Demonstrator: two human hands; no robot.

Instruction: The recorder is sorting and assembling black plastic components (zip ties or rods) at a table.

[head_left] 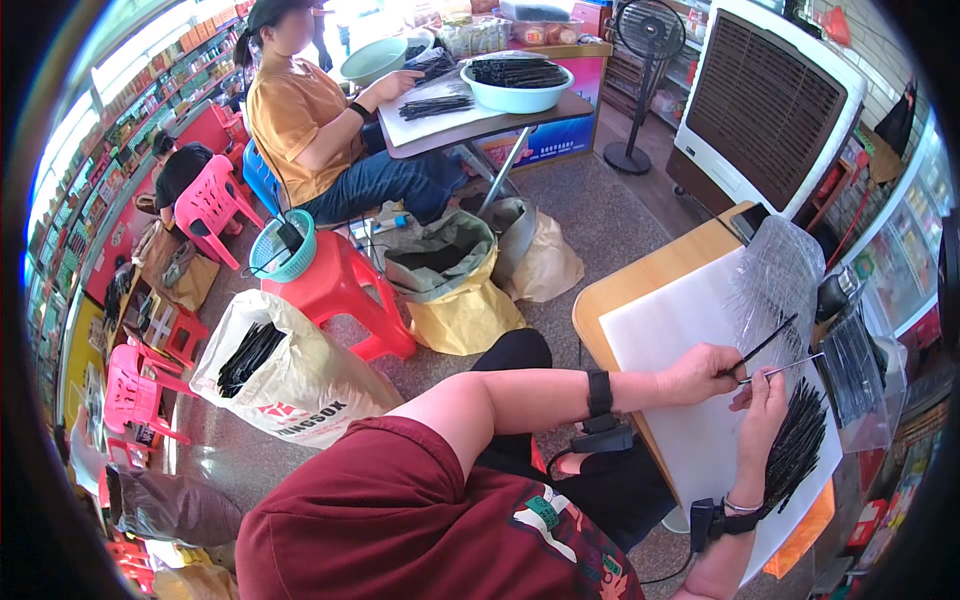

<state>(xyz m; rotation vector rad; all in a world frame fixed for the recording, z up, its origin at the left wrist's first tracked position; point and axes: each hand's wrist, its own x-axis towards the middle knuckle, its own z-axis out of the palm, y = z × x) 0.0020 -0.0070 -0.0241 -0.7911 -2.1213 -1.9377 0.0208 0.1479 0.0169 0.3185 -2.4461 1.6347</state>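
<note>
1. a white sack [300, 385] with red and black print stands open on the floor beside the red stool, holding black strips.
2. a yellow bag [462, 310] with grey lining stands near it.
3. a blue and pink sign [560, 135] fronts the far counter.
4. a clear plastic packet [775, 270] lies on the near table.

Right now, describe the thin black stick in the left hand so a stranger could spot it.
Start at the white sheet on the tan wooden table. Above it, the left hand pinches a thin black stick slanting up-right. Unlike the black sticks piled by the right hand, it is single and lifted.
</note>
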